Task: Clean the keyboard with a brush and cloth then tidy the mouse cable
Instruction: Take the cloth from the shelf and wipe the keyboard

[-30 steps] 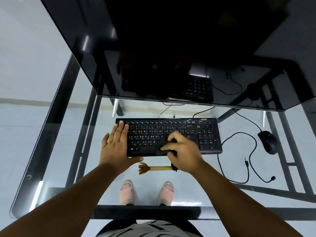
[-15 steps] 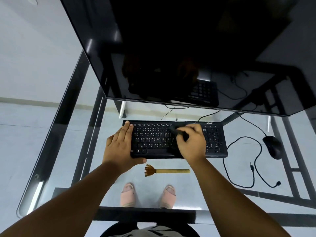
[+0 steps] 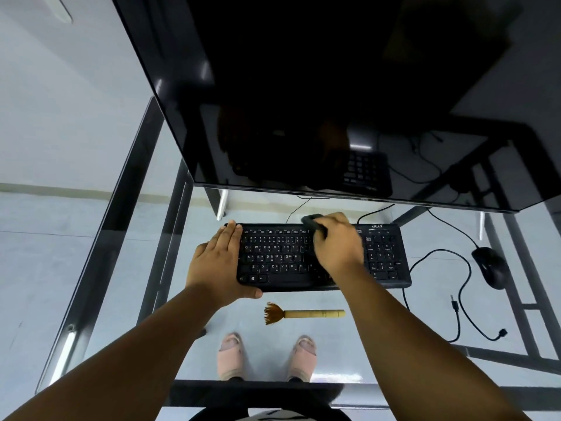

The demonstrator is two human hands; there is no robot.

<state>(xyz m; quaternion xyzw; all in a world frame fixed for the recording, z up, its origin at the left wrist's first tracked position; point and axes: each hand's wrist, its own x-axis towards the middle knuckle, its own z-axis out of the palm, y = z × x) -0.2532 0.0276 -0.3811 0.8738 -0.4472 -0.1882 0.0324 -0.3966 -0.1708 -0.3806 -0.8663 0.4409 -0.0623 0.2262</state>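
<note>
A black keyboard (image 3: 282,262) lies on the glass desk (image 3: 188,335) below the monitor. My left hand (image 3: 217,265) rests flat on the keyboard's left end, thumb along its front edge. My right hand (image 3: 337,244) is closed on a dark cloth (image 3: 312,222) and presses it on the keys at the top middle row. A small brush (image 3: 303,313) with a wooden handle and brown bristles lies on the glass just in front of the keyboard. The black mouse (image 3: 490,267) sits to the right, its cable (image 3: 437,262) looping loosely beside the keyboard.
A large dark monitor (image 3: 334,101) overhangs the back of the desk and reflects the keyboard. Black metal frame bars (image 3: 528,299) run under the glass at right and left. My feet in pink sandals (image 3: 264,357) show through the glass.
My right hand has slid the cloth from the keyboard's front rows up to its top row. The left hand stays on the left end. The brush handle is now uncovered.
</note>
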